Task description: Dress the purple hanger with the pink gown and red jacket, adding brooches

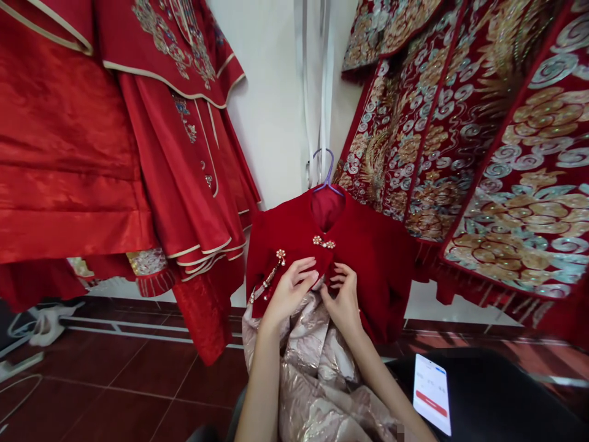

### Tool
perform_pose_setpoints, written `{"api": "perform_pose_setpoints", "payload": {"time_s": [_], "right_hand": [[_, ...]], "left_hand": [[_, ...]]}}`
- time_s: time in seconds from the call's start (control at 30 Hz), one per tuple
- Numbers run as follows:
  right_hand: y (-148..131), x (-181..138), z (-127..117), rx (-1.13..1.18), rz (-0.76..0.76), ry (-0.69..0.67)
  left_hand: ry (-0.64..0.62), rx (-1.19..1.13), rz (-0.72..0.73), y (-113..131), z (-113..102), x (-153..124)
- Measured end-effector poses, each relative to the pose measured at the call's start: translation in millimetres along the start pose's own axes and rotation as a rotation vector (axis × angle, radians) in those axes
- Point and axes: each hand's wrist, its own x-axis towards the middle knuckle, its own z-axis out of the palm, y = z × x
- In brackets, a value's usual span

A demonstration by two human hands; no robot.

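Observation:
A short red velvet jacket (381, 258) hangs in front of me on a purple hanger (327, 181). Below the collar sits a flower-shaped clasp (324, 243), and a beaded ornament (271, 273) dangles at the left side. My left hand (297, 287) pinches the front of the jacket near its middle opening. Close beside it, my right hand (343, 298) has thumb and fingers closed on the other edge of the opening. Between the fingertips a small pale bit shows, too small to name. Shiny beige-pink patterned fabric (308, 393) spreads below, over my lap.
Red garments (175, 153) hang at the left, and heavily embroidered red and gold ones (529, 184) at the right. A lit phone (431, 393) lies on a black seat (497, 393). Pale high-heeled shoes (48, 325) stand at the far left above the tiled floor (138, 380).

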Motion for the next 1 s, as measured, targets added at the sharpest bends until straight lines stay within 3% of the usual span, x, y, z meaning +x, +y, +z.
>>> {"api": "perform_pose_setpoints", "payload": {"time_s": [0.23,0.47,0.67,0.87,1.0], "right_hand": [[1.2,-0.6,-4.9,-0.062,0.011,-0.018],[2.3,2.5,-11.3,-0.047,0.069,0.026],[-34.7,8.3,-29.9,0.095,0.158,-0.028],[-57.3,0.3,-20.2,0.439,0.113,-0.372],[-44.7,-2.9,-11.3,0.309,0.109,-0.282]], "left_hand": [[-0.121,0.111,-0.038,-3.1,5.2,0.3],[-0.029,0.22,-0.049,-11.2,17.2,4.9],[0.085,0.231,-0.036,-25.0,26.0,12.0],[0.16,0.039,-0.12,-28.9,6.7,9.8],[0.116,-0.151,-0.202,-20.9,-8.8,0.1]]}}
